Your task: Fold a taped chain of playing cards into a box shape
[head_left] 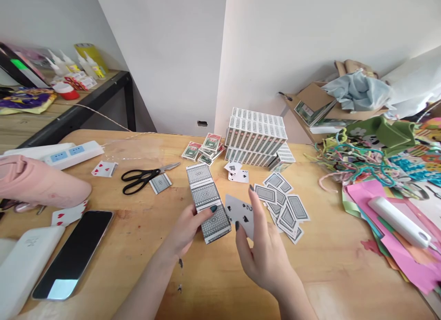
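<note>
My left hand (182, 232) is closed on the near end of a column of playing cards (215, 223), thumb on top. Its grey-and-white patterned backs face up, in three sections running away from me. Just to the right, my right hand (267, 253) holds a single playing card (237, 212), marked with a 2 and black spades, by its right side. The thumb lies along the card's lower edge, the index finger points up, and the other fingertips are hidden. Loose face-down cards (287, 214) lie beyond this hand. Two face-up black-suit cards (239, 175) rest behind the held card.
Stacked card boxes (255, 136) stand at the back, with several loose packs (210, 145) beside them. Black-handled scissors (141, 177) lie left, near a phone (76, 253), a pink bottle (44, 182) and a power strip (72, 154). Coloured paper (396, 232) and pipe cleaners (351, 157) cover the right.
</note>
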Action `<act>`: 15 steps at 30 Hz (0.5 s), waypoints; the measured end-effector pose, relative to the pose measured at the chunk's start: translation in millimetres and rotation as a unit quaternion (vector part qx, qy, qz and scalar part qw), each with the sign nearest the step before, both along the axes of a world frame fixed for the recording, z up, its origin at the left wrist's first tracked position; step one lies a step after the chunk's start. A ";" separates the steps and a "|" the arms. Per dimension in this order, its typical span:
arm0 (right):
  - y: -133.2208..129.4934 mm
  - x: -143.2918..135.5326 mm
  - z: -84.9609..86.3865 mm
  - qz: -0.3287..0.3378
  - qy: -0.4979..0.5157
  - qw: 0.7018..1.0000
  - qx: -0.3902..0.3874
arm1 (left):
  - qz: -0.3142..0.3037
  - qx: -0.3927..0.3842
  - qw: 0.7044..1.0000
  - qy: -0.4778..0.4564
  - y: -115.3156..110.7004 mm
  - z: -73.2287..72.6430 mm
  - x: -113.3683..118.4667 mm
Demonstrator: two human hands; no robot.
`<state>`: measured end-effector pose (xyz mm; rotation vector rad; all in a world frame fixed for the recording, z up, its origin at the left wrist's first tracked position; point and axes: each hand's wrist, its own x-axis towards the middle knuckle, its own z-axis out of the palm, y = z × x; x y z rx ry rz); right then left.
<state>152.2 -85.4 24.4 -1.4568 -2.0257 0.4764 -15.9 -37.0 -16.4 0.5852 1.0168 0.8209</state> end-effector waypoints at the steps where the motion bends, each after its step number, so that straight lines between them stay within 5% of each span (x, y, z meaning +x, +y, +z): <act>1: 1.2 -0.5 0.7 0.020 -0.022 1.000 0.002 | 0.000 0.006 1.000 0.004 -0.1 -0.4 0.0; 8: 15.5 -6.0 1.4 -0.014 -0.016 1.000 0.017 | 0.027 0.016 0.999 0.018 -2.2 -7.3 2.1; 15: 17.7 -4.0 15.0 -0.012 -0.020 0.996 -0.090 | 0.062 0.008 0.997 0.047 -4.1 -10.7 8.2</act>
